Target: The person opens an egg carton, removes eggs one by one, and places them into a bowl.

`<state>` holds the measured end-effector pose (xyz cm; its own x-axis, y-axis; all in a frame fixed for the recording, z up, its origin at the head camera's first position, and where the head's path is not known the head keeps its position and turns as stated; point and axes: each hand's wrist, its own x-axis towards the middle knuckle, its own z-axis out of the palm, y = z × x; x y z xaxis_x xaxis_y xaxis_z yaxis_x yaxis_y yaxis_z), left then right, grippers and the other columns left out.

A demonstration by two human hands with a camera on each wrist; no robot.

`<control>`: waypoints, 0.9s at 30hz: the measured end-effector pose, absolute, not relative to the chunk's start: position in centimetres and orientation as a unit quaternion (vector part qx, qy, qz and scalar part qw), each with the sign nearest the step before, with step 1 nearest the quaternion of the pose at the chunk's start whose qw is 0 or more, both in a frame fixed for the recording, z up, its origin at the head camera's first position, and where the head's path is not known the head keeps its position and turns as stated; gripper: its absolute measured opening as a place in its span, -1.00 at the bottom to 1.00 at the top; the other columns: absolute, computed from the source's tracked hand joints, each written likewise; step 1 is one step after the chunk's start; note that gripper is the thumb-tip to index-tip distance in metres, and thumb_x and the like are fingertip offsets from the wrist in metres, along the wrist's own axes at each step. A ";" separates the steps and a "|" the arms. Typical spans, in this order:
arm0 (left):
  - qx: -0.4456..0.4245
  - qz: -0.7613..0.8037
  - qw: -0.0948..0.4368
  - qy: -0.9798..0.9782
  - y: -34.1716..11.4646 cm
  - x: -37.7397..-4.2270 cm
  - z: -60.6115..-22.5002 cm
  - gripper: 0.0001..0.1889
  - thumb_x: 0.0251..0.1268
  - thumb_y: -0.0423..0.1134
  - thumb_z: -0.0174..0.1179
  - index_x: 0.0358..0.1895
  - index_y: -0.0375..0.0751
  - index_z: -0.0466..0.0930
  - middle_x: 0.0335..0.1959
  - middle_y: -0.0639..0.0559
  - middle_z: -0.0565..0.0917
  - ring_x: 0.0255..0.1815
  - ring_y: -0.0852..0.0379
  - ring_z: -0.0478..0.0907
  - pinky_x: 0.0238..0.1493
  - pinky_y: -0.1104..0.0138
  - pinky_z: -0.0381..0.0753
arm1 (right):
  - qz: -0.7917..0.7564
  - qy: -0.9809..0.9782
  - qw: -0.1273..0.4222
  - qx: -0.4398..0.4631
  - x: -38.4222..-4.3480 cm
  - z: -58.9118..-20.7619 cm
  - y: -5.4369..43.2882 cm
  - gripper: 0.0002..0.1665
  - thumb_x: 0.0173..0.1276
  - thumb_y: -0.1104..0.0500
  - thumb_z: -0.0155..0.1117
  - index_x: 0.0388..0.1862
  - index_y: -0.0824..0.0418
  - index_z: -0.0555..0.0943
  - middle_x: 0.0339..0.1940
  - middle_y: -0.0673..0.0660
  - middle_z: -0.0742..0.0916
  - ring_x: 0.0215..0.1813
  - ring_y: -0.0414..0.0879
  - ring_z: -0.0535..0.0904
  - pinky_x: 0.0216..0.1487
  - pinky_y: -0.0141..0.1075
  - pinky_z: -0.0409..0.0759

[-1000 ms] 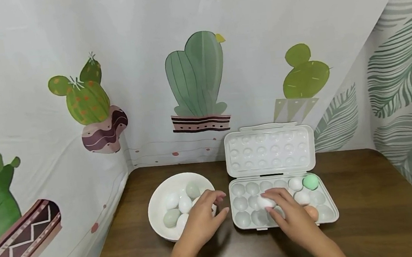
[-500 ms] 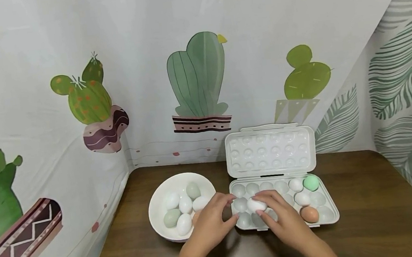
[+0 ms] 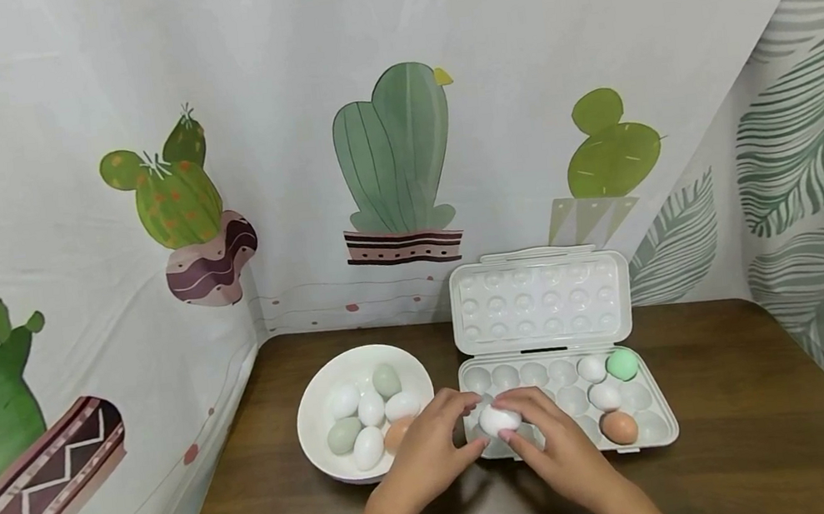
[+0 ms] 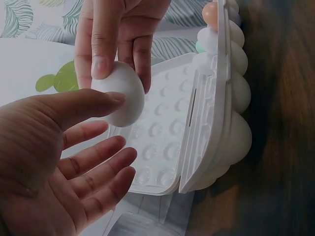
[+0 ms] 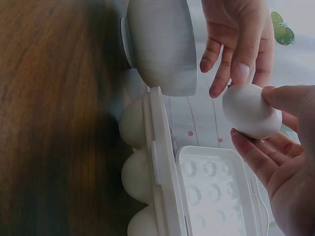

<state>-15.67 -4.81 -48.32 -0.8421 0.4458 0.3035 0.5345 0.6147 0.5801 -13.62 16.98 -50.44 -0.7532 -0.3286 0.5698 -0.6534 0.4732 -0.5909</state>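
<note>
The white egg (image 3: 500, 420) has come leftward with my right hand (image 3: 564, 450), from over the middle of the egg box (image 3: 570, 400) to above its left end, and my left hand (image 3: 428, 448) has shifted from the bowl (image 3: 315, 450) to meet it. My right fingers pinch the egg, thumb on one side and fingertips on the other. My left fingers are spread wide and hold nothing; the left thumb overlaps the egg in the left wrist view, but I can't tell if it touches.

If I loosened the right pinch before the left fingers closed round that smooth shell, I think it would slip and drop onto the egg box below. A nudge from my left thumb could also roll it out. My right wrist hangs near the brown egg (image 3: 619, 428) at the egg box's front right; a low swing might knock it. Left of the egg box, my forearm is beside the bowl and could jostle its eggs across the desk (image 3: 743, 398).
</note>
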 end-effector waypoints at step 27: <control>-0.288 -0.333 0.088 -0.894 -3.9 -15.2 -48.5 -0.53 0.11 -0.11 0.46 0.13 0.03 0.60 -0.03 0.18 0.65 -0.22 0.16 0.61 -0.20 0.51 0.53 | 0.468 -0.808 0.173 0.315 -13.2 -50.8 16.5 -0.50 0.32 0.30 0.40 0.23 0.08 0.58 0.18 0.03 0.60 0.21 -0.21 0.54 0.12 -0.47 0.63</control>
